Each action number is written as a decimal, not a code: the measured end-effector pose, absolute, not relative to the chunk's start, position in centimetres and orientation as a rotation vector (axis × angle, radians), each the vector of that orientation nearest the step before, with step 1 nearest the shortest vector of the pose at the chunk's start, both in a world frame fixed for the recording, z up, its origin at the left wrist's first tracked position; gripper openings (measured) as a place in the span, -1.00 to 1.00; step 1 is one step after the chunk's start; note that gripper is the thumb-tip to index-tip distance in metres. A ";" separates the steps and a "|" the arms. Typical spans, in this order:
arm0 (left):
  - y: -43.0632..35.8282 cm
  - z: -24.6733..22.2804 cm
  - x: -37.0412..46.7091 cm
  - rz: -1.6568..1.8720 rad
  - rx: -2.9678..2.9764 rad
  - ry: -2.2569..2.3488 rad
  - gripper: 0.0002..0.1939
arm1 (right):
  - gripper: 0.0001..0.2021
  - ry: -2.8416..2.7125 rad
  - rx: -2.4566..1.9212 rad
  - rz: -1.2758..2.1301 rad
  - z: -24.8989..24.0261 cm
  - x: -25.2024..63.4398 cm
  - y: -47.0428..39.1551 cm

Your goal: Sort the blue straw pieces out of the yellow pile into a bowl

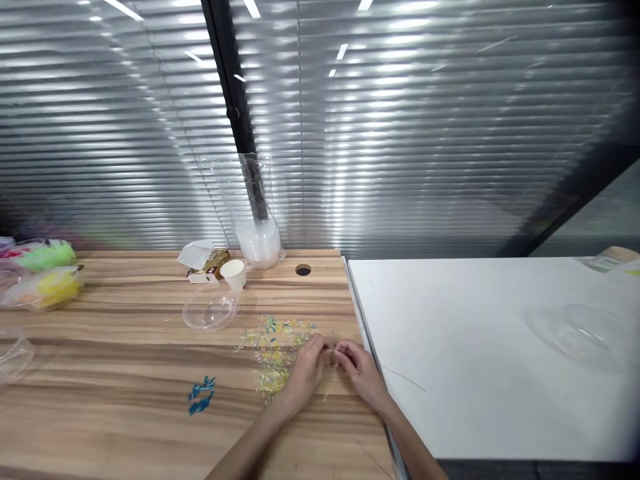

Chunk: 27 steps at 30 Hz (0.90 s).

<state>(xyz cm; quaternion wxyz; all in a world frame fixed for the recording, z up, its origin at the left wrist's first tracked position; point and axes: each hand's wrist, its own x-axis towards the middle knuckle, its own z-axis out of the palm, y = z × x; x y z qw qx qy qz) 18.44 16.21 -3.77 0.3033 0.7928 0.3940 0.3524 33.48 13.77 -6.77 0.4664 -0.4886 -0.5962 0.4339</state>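
Note:
My left hand (309, 363) and my right hand (359, 368) meet over the wooden table (140, 440) near its right edge. Both are closed, with fingertips pinched close together on something too small to make out. A thin reddish thread (404, 378) runs out to the right of my right hand, over the white table. Beside my left hand lies a spread of small yellow, clear and blue pieces (274, 360), partly covered by that hand. Farther left is a small group of blue pieces (201, 395).
A clear lid (210, 308), a paper cup (234, 275), an opened box (210, 265) and a bag of white containers (259, 243) stand at the back. Colourful bags (47, 287) lie far left. The white table (450, 320) adjoins at right, with clear plastic (583, 337) on it.

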 end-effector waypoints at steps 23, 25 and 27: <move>13.0 -3.3 19.2 0.839 1.033 0.880 -0.63 | -0.72 -1.303 -1.147 1.174 -6.9 33.7 12.8; 12.9 -3.0 19.3 0.842 0.994 0.859 -0.62 | -0.74 -1.253 -1.127 1.203 -7.0 33.9 12.7; 12.7 -2.8 19.4 0.854 0.971 0.854 -0.62 | -0.75 -1.199 -1.109 1.224 -7.2 34.1 12.5</move>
